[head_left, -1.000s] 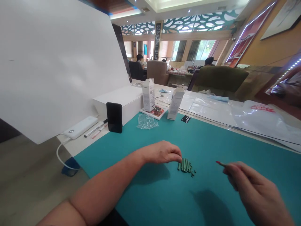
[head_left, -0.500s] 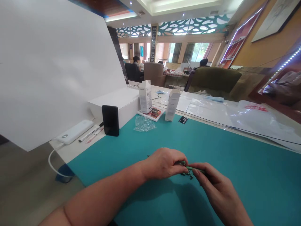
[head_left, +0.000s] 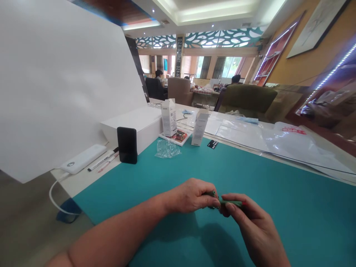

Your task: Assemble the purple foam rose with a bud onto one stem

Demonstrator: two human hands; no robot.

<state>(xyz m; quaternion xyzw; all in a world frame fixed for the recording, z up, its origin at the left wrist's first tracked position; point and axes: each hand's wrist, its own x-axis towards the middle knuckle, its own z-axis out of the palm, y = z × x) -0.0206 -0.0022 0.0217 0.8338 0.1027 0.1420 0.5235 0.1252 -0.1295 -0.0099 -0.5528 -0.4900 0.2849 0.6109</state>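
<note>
Above the teal mat [head_left: 155,174], my left hand [head_left: 191,194] is closed on a small bunch of dark green pieces [head_left: 211,193], whose ends stick out between thumb and fingers. My right hand [head_left: 250,222] pinches a slim green stick-like piece [head_left: 232,203] between thumb and fingertips. A bit of red shows at its right end. Its left end comes close to the left fingertips; whether it touches the bunch I cannot tell. The fingers hide most of both things, and their exact kind cannot be made out.
Behind the hands are crumpled clear plastic [head_left: 167,149], two white cartons [head_left: 169,118] [head_left: 199,128], a black card [head_left: 213,144] and an upright black phone-like slab [head_left: 127,145]. Pens [head_left: 102,160] and a white power bank [head_left: 82,158] lie left. Plastic sheeting [head_left: 278,137] covers the far right.
The green piece in my right hand now shows broader, with red at its end. Small dark bits that hung below my left fingers are no longer seen. The view has shifted slightly.
</note>
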